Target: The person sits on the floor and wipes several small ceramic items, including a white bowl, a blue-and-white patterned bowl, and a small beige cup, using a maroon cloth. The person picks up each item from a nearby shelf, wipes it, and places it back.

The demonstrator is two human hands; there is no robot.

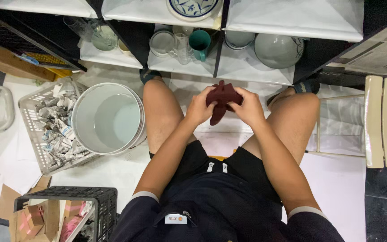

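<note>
Left hand (199,109) and right hand (249,107) each hold a closed grip on the dark red cloth (221,101), between the knees, just short of the shelf edge (229,74). The white bucket (108,118) stands well left of the cloth, with open floor below it

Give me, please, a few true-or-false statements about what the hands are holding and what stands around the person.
1. Both hands grip a dark red cloth. True: the left hand and right hand hold it together.
2. The white bucket stands on the shelf. False: it stands on the floor by the person's left leg.
3. A teal mug sits on the shelf. True.
4. The grey basket holds plates. False: it holds crumpled paper.
</note>
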